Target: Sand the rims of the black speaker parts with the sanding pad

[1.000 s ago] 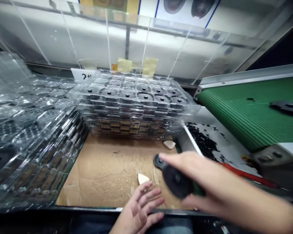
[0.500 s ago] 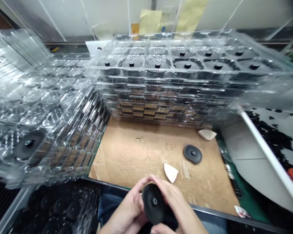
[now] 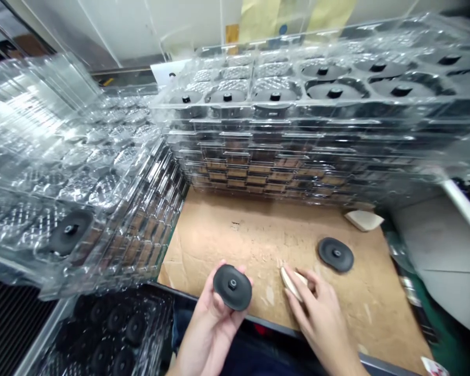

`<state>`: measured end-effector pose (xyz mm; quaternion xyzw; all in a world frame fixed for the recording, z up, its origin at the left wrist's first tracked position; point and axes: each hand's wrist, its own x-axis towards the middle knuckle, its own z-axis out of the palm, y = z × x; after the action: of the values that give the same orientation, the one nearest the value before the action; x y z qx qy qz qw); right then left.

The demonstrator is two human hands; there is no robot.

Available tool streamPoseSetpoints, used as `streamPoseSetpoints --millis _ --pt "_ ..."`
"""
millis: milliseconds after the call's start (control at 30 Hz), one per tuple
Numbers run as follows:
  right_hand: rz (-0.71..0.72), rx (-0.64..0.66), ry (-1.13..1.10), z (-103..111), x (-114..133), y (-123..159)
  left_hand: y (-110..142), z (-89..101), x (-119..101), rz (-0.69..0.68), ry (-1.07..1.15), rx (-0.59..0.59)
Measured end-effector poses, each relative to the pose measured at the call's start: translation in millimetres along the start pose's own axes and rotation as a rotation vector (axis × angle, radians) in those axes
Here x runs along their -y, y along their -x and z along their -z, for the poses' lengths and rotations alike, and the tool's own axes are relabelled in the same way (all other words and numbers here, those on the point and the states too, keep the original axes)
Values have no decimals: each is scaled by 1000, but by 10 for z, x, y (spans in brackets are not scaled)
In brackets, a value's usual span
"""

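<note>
My left hand (image 3: 209, 326) is closed around the edge of a black oval disc (image 3: 241, 293) with a small raised stud at its centre, its stud side up. Over the cardboard, my right hand (image 3: 323, 316) has its fingers on a pale wedge-shaped piece (image 3: 287, 281), gripping it; the fingers partly cover it. A second black oval disc (image 3: 341, 258) lies on the cardboard beyond my right hand. Farther back to the right is another pale wedge-shaped piece (image 3: 364, 220).
A cardboard sheet (image 3: 219, 235) covers the worktop. Behind it rises a stack of clear plastic trays (image 3: 258, 137), the top one partly filled with black discs. More clear trays (image 3: 141, 209) stand left, with one disc (image 3: 71, 232). A tray of black parts (image 3: 151, 334) sits lower left.
My hands have parted. My left hand keeps the black oval disc and has raised it a little, while my right hand has let go and moved right onto the pale wedge. The view has shifted.
</note>
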<state>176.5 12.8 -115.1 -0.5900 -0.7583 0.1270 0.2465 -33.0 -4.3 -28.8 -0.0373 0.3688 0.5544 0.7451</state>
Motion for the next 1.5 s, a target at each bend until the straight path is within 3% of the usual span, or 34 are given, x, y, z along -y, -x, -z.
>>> streamPoseSetpoints --millis 200,333,500,567,667,800,867,933,1000,1067,1167,1233,1333,1433,1500 --pt "-68 -26 -160 56 -14 -103 15 -79 66 -52 -40 -21" --pt "-123 -4 -287 216 8 -221 11 -123 103 -88 -98 -20" --pt "-160 12 -441 604 436 -327 38 -210 183 -118 -160 -66" --pt "-69 2 -505 734 665 -311 62 -244 222 -155 -184 -99" --pt "79 109 -587 840 868 -270 90 -268 269 -204 -210 -123" --pt "75 72 -534 884 857 -255 105 -268 297 -198 -233 -128" --pt "110 120 -570 901 826 -263 109 -275 299 -175 -209 -107" --pt "69 147 -580 917 819 -266 113 -288 297 -186 -206 -92" --pt "21 82 -508 925 840 -251 115 -299 293 -212 -214 -94" --pt "68 35 -475 922 862 -226 115 -301 289 -195 -205 -84" --pt "128 113 -523 894 795 -251 120 -295 286 -162 -198 -70" --pt "38 92 -470 873 680 -322 131 -308 288 -180 -219 -96" --pt "-98 -55 -355 891 581 -395 152 -362 290 -198 -223 -143" --pt "12 -117 -423 951 712 -360 159 -401 285 -180 -201 -137" --pt "138 -21 -501 977 857 -342 153 -393 282 -156 -201 -127"
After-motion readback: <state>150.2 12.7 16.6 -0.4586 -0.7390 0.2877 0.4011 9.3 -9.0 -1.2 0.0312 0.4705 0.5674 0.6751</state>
